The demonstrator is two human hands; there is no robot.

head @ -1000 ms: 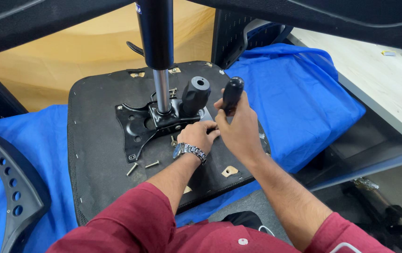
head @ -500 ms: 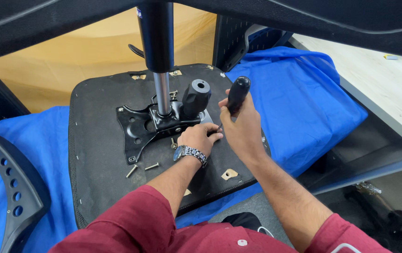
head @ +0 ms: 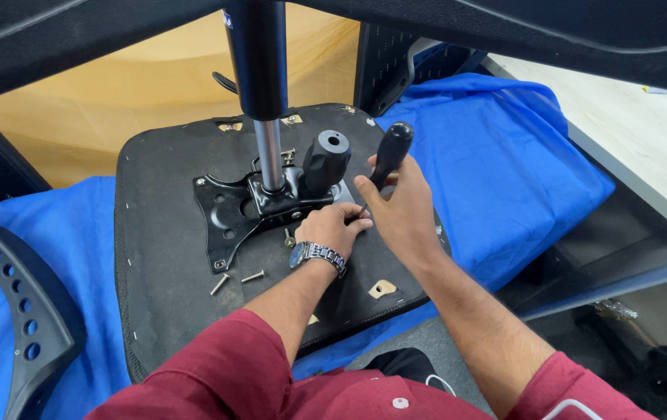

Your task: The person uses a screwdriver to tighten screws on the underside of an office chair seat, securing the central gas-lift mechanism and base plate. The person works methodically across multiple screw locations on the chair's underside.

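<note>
Compared with the frames from a second and half a second before, the right hand has tilted the black screwdriver handle slightly further upright, while the left hand has kept its place beside the tool's tip. Right hand: fingers wrapped closed around the lower handle, at centre frame. Left hand: fingers curled together and pressed down on the seat underside, apparently steadying the fastener or the tip; the contact point is hidden, so whether it pinches a screw cannot be told. A wristwatch sits on the left wrist. Black metal mounting plate lies on the upturned chair seat, left of centre, with the gas-lift column rising from it toward the top of the frame and a black knob just beside the column. Two loose screws lie on the seat below the plate, lower left of centre. Blue cloth covers the bench beneath. Risk, as judged: the driver tip could slip off the fastener toward the left fingers if the handle leans or pressure is uneven; the loose screws could roll off the seat if it is jolted.
</note>
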